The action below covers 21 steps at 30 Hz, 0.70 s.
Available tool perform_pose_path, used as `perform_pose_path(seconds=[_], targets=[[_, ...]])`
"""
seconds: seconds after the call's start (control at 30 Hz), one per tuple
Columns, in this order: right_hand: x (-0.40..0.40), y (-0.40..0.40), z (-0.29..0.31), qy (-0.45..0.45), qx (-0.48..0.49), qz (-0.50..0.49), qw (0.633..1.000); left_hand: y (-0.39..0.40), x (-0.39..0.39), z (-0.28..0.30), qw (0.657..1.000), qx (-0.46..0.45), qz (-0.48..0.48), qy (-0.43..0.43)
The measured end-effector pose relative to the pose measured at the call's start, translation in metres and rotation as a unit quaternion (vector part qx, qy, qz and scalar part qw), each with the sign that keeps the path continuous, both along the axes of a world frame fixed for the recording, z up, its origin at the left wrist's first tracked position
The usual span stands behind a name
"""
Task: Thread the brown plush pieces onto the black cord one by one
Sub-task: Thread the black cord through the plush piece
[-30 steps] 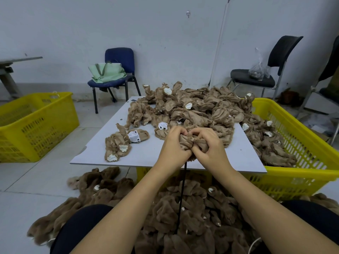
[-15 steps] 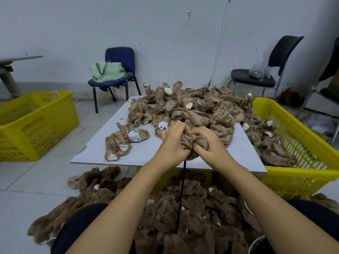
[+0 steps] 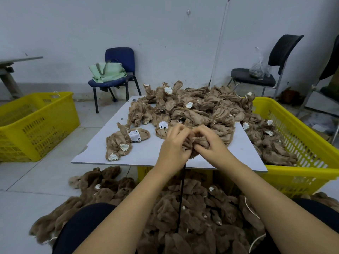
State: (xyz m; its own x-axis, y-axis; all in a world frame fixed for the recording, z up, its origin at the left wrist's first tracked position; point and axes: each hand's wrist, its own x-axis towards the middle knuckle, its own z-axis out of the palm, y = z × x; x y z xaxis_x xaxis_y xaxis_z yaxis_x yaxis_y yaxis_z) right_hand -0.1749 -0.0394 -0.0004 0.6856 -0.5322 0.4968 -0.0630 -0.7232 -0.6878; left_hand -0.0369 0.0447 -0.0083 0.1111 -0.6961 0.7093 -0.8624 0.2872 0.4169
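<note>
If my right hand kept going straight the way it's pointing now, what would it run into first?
The right hand points up and left, gripping a brown plush piece. Going on, it would probably meet the left hand first, since the fingertips of the two hands are almost touching; depth is hard to judge.

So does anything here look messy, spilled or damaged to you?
Two things. The white board serving as a table has a chipped notch in its left edge, near the front corner. And brown plush pieces spill off its right side into the yellow crate, with more heaped on the floor.
</note>
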Motion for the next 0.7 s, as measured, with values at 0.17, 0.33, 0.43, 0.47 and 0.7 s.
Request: perform_pose_path(seconds=[0.17,0.33,0.43,0.47,0.7], targets=[[0.002,0.002,-0.005,-0.032,-0.050,-0.020,0.998,-0.002,-0.003,-0.012,0.999,-0.031,0.034,-0.023],[0.003,0.000,-0.005,-0.044,-0.024,-0.012,0.999,-0.003,-0.004,-0.010,0.998,-0.036,0.031,0.043],[0.007,0.002,-0.009,-0.037,-0.038,-0.020,0.998,-0.003,-0.007,-0.011,0.994,-0.051,0.043,0.091],[0.008,0.002,-0.010,-0.032,-0.042,-0.026,0.998,-0.003,-0.008,-0.013,0.992,-0.057,0.049,0.102],[0.004,0.002,-0.010,-0.061,-0.068,-0.039,0.995,-0.001,-0.004,0.001,0.990,-0.030,-0.022,0.139]])
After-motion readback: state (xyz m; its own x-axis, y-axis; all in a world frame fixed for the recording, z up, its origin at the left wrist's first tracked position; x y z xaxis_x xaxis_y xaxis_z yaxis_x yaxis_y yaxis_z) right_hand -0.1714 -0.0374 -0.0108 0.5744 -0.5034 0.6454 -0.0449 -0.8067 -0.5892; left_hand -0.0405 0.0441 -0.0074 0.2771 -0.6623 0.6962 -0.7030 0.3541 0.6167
